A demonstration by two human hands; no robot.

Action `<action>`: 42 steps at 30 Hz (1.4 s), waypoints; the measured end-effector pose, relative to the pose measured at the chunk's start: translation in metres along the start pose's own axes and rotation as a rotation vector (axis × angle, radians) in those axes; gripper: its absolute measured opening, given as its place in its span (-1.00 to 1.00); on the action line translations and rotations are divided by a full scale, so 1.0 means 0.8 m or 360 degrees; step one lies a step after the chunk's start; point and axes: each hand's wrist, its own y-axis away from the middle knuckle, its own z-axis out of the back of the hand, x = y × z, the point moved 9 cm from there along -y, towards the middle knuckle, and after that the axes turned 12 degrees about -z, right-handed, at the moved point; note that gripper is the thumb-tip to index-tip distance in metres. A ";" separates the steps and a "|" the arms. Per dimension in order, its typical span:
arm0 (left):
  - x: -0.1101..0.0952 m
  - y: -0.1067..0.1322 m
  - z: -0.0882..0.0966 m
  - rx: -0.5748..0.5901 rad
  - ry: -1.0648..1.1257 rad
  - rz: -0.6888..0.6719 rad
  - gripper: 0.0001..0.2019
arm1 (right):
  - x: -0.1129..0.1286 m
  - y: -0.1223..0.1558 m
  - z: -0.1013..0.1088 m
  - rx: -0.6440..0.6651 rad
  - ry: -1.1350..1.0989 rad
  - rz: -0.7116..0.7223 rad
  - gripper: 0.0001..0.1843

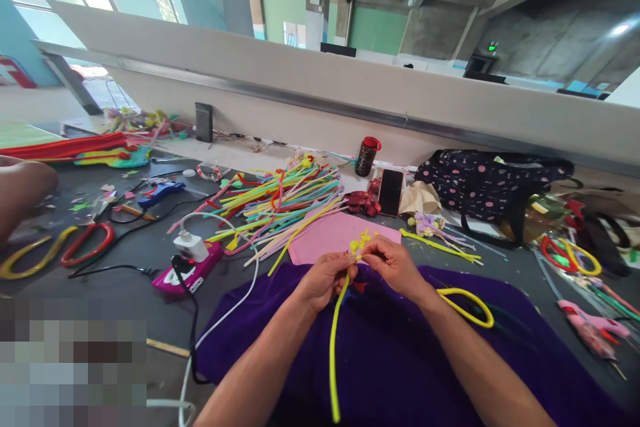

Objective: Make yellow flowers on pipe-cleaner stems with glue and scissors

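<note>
Both hands meet in front of me over dark purple cloth (400,360). My left hand (327,277) is closed around a yellow pipe cleaner flower (360,242), whose long yellow stem (335,353) hangs down below the fingers. At the flower's right side my right hand (393,263) pinches close to its petals; the fingertips partly cover what they grip. Just behind the hands lies a pink sheet (320,240). A yellow loop (470,307), which looks like a scissor handle, shows beside my right forearm.
Pipe cleaners (280,200) are heaped behind the pink sheet. Left are a magenta power strip (193,273) with cords and red-handled scissors (87,245). A phone (391,192), bottle (367,157) and dotted bag (480,190) stand behind; a pink glue gun (590,323) lies right. Another person's arm (23,190) reaches in left.
</note>
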 end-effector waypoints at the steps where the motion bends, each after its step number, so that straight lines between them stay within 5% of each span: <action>1: 0.000 0.000 -0.001 0.0006 0.0025 0.0020 -0.78 | -0.001 0.000 0.002 0.0038 -0.0017 -0.0014 -0.91; 11: 0.017 0.002 -0.001 0.0008 0.0126 0.0270 -0.85 | 0.002 -0.001 0.035 0.0068 0.0043 -0.0018 -0.89; 17: 0.019 0.004 -0.008 0.0056 0.0141 0.0312 -0.87 | 0.018 0.002 0.034 0.0106 0.0178 0.0190 -0.91; 42: 0.013 0.007 -0.007 0.0111 -0.0280 0.0201 -0.80 | 0.047 0.015 0.016 0.0255 0.0465 0.0458 -0.94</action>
